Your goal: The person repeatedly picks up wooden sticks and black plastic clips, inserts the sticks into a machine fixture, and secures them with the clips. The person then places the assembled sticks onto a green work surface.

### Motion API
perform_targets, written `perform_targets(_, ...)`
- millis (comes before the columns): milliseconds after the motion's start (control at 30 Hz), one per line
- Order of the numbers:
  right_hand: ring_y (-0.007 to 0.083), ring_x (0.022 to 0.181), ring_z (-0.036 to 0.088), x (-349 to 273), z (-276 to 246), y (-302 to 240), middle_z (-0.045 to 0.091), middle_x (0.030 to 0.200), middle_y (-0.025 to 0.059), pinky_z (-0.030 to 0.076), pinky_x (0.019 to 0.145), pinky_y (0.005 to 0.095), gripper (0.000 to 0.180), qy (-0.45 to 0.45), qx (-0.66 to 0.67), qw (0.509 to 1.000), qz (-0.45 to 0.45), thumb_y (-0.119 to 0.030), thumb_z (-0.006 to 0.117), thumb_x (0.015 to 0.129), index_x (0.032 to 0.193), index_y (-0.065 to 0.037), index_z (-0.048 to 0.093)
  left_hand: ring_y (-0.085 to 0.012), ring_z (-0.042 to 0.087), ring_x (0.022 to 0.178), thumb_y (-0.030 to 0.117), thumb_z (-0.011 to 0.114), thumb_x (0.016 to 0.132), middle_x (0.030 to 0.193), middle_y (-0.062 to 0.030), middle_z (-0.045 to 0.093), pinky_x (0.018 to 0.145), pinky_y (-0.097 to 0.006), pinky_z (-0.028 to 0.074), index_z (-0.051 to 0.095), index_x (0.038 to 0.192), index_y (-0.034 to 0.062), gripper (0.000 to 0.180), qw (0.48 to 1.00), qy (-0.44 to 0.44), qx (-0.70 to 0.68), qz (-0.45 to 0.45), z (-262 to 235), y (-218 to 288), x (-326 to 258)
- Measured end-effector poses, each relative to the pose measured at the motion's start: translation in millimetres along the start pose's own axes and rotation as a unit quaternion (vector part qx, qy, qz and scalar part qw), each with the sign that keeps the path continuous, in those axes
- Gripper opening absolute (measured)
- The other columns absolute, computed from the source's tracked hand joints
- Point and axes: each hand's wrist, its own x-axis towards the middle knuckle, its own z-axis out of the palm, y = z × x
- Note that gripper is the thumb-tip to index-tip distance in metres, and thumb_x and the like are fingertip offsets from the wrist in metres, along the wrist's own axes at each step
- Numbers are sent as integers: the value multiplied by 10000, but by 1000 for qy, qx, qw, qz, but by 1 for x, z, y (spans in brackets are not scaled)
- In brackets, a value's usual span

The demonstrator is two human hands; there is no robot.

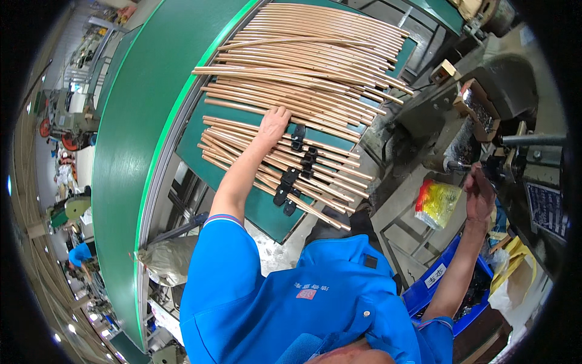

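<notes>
My left hand (pixel 276 123) reaches out over the rods, its fingers curled down onto a copper-coloured rod (pixel 239 107) at the front of the larger pile. Close by that hand, several black clamp-like fittings (pixel 297 138) sit on a nearer, looser bunch of copper-coloured rods (pixel 330 176). On the right, my right hand (pixel 479 195) is raised beside a machine's metal spindle (pixel 451 164), fingers drawn together. Whatever those fingers hold, if anything, cannot be made out.
A green table (pixel 200 155) carries the rods, beside a long green conveyor (pixel 130 133). Rightward are a dark machine (pixel 509 85), an open carton of small parts (pixel 479 109), a red-yellow plastic bag (pixel 438 203) and a blue bin (pixel 418 288). A distant person (pixel 79 255) appears far left.
</notes>
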Motion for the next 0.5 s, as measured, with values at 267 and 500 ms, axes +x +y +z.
perform_targets(267,155,654,556,-2,42,16,604,768,47,451,586,298,143,116,-123,981,-90,-117,657,884,984,-16,670,-296,588,964,92,511,851,1008,-118,561,883,-477,416,559,1040,124,198,991,-64,71,93,-15,-10,9)
perform_targets(500,132,611,553,12,57,36,605,754,53,468,565,301,159,77,-55,993,-70,-181,643,889,931,-36,594,-378,611,823,58,537,879,1040,-176,594,632,-480,489,468,1369,120,499,976,-93,12,194,-141,62,20)
